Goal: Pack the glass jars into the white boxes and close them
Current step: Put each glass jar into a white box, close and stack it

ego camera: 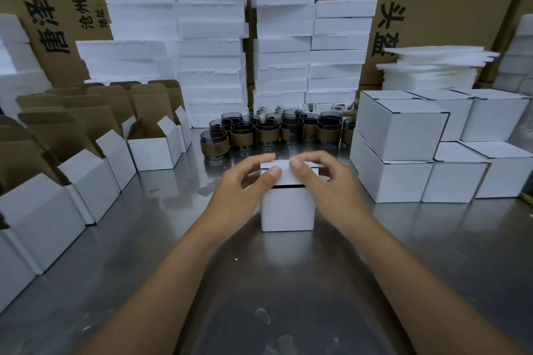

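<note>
The left hand [245, 181] and right hand [323, 179] both rest on the lid flap [288, 171] of one white box [287, 210] standing at the middle of the worktop [288, 282], thumbs pressing on the flap and fingers curled over its side edges; a dark gap under the flap shows it is not yet tucked. The step in hand is judged to be closing this box; its contents are hidden. The next move calls for pushing the flap fully in, with unpacked glass jars [271, 130] waiting toward the far edge, open boxes [153, 147] along the left edge and closed boxes [403, 130] at the right.
</note>
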A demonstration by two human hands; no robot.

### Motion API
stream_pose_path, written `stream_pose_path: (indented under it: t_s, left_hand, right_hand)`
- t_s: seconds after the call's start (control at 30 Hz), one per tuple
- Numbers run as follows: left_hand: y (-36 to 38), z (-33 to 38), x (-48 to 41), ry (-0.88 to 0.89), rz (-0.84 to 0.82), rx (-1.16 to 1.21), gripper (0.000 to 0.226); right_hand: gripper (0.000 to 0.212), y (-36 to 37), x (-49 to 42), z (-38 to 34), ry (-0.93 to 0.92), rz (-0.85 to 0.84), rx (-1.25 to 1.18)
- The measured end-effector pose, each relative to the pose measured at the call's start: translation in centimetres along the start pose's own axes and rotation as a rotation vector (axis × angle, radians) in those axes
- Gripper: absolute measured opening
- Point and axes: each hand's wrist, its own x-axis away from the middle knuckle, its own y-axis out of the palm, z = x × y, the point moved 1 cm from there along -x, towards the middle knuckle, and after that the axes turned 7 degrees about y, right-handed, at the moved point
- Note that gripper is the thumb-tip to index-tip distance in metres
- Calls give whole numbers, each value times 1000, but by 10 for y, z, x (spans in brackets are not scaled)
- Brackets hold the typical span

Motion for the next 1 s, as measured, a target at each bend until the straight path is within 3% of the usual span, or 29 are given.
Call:
stream_pose_path:
  t_s: [0.5,0.67,0.73,0.8,0.9,1.0]
  left_hand:
    - [-3,-3,5,-24,-93,45,44]
    - [2,-4,8,-75,-98,105,43]
    - [3,-5,8,-98,-100,93,36]
    - [3,-11,4,-133,-90,104,14]
    - [4,-19,1,-137,-92,115,32]
    - [4,-19,2,-149,-72,147,37]
  right_hand:
    - [49,4,6,6,25,-44,-69]
    - [10,6,4,11,67,-39,-152]
    - [12,7,2,12,60,-18,-163]
    - [14,8,1,12,42,-12,-157]
    - [21,10,0,14,47,-39,-135]
    - [28,11,2,14,63,-59,-129]
